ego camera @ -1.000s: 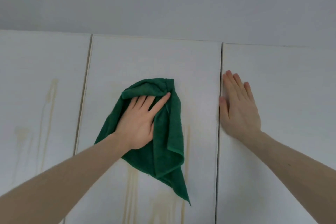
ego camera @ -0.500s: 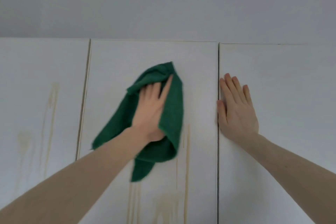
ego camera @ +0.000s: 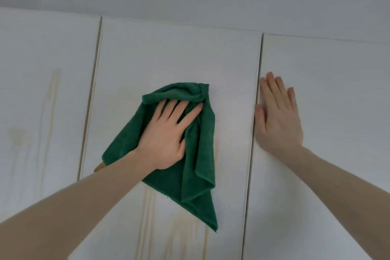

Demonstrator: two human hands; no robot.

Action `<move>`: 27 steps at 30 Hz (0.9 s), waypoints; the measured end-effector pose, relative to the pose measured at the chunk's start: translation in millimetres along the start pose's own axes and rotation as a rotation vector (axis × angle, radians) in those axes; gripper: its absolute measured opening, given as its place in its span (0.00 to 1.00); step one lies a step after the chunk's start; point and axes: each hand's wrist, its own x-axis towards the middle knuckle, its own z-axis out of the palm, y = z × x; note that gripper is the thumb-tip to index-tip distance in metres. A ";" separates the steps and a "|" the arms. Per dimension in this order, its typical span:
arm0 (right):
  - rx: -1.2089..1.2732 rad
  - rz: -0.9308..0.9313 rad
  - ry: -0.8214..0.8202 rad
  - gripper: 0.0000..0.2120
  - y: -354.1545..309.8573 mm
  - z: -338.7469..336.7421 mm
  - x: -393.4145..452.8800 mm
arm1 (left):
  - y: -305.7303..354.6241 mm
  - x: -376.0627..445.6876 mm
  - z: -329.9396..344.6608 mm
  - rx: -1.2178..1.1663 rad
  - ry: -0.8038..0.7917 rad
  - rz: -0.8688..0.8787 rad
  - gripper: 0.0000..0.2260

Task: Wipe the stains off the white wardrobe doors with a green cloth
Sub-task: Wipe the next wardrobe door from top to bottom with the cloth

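While left hand (ego camera: 166, 135) presses green cloth (ego camera: 196, 175), stained door (ego camera: 168, 53)

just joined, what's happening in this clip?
A person is wiping stained white wardrobe doors. The left hand presses a green cloth flat against the middle door, fingers spread. The right hand rests open on the right door, beside the gap. Yellowish drip stains show below the cloth, and more streaks mark the left door, so the job is not done.
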 end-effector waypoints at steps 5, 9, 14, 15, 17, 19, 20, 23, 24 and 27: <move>0.000 0.003 0.009 0.29 -1.9 0.3 -0.8 | -62.2 -34.6 -10.6 0.044 -0.081 -0.121 0.33; -0.005 0.003 0.010 0.29 -3.2 1.9 -1.2 | -72.5 -27.1 -26.5 -0.006 -0.040 -0.270 0.34; 0.003 0.012 0.007 0.29 -3.6 1.2 -2.1 | -10.8 23.3 -35.3 -0.125 0.066 -0.178 0.36; 0.008 0.012 0.007 0.29 -3.7 0.4 -2.3 | 6.8 32.4 -32.3 -0.152 0.059 -0.145 0.36; 0.013 0.020 -0.008 0.29 -4.1 -0.8 -2.7 | 40.7 44.1 -22.1 -0.186 0.026 -0.100 0.36; 0.006 0.032 -0.025 0.29 -4.8 -1.4 -2.4 | 66.5 47.9 -9.0 -0.164 -0.003 -0.083 0.34; 0.001 0.033 -0.025 0.29 -4.8 -1.3 -2.0 | 74.2 47.7 -3.4 -0.139 -0.005 -0.090 0.34; -0.004 0.026 -0.018 0.29 -3.4 -0.6 -0.2 | 74.9 43.5 3.4 -0.081 0.008 -0.086 0.33; 0.001 0.024 -0.012 0.29 -3.1 -0.1 0.4 | 70.1 40.0 3.5 -0.068 0.007 -0.063 0.33; 0.021 0.012 0.013 0.29 -1.0 0.6 0.5 | 52.3 18.2 6.1 -0.049 -0.016 0.017 0.32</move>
